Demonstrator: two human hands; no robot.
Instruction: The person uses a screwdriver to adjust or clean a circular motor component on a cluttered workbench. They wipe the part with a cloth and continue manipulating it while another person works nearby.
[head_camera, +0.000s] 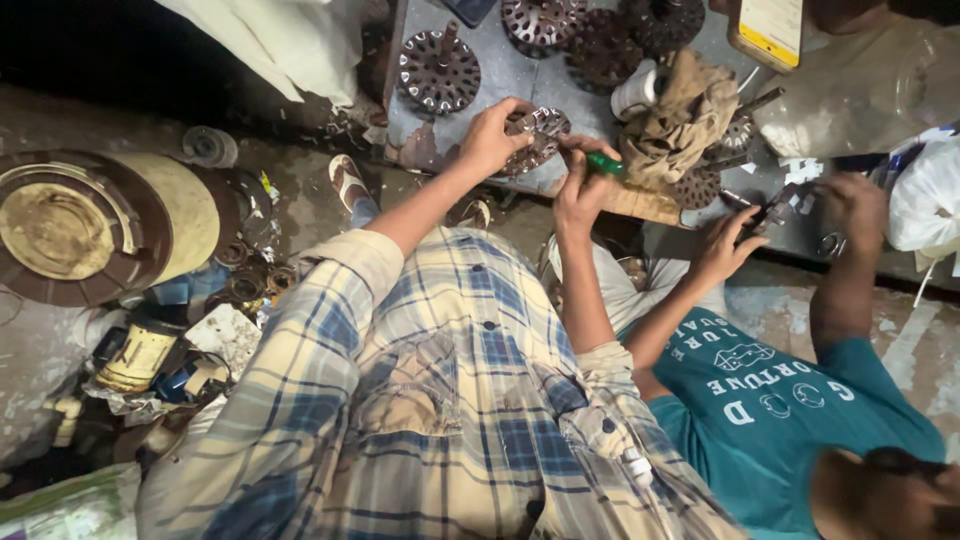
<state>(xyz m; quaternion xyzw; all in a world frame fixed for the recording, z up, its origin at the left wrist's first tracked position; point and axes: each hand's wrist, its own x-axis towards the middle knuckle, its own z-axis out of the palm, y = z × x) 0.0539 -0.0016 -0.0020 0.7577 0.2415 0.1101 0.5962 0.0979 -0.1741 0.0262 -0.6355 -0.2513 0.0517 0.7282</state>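
My left hand (490, 138) grips a round slotted metal core (535, 137) at the near edge of a grey metal bench (510, 75). My right hand (580, 190) holds a green-handled tool (604, 163) against that core. Both forearms come out of a plaid shirt. More slotted round cores (438, 72) lie further back on the bench.
A co-worker in a teal shirt (770, 400) sits at my right, both hands (745, 235) on a small dark tool at the bench edge. A crumpled brown rag (680, 120) and a white bag (925, 195) lie on the bench. A large round drum (90, 225) and scrap parts cover the floor at left.
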